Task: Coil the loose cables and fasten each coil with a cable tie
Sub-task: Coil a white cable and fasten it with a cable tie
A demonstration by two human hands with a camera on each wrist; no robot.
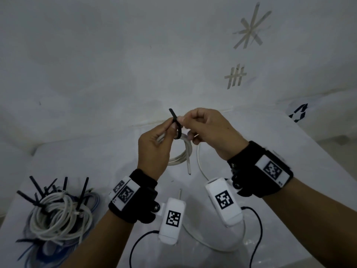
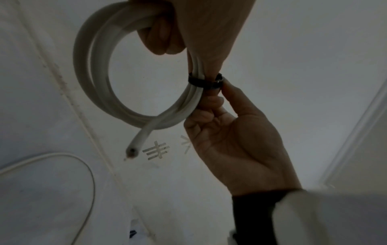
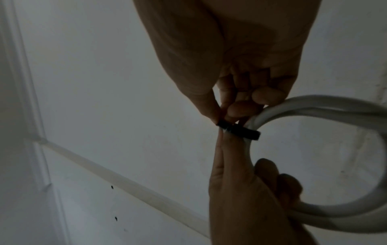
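A small white cable coil (image 1: 183, 153) (image 2: 94, 82) (image 3: 314, 104) is held up above the white table (image 1: 87, 161). My left hand (image 1: 164, 136) (image 2: 163, 41) (image 3: 240, 190) grips the coil with curled fingers. Its thumb and forefinger reach up to the black cable tie (image 1: 176, 126) (image 2: 201, 82) (image 3: 245, 132). The tie is looped round the coil's strands, and its free tail sticks up to the left. My right hand (image 1: 185, 122) (image 2: 230, 140) (image 3: 230, 58) pinches the tie at the loop, with its lower fingers touching the coil. The cable's cut end (image 1: 189, 171) hangs down.
A pile of tied coils (image 1: 58, 215) with black tie tails sticking out lies at the front left of the table. A loose white cable (image 1: 201, 165) runs across the table under my hands. The table's right edge slopes away; tape marks (image 1: 249, 29) are on the wall.
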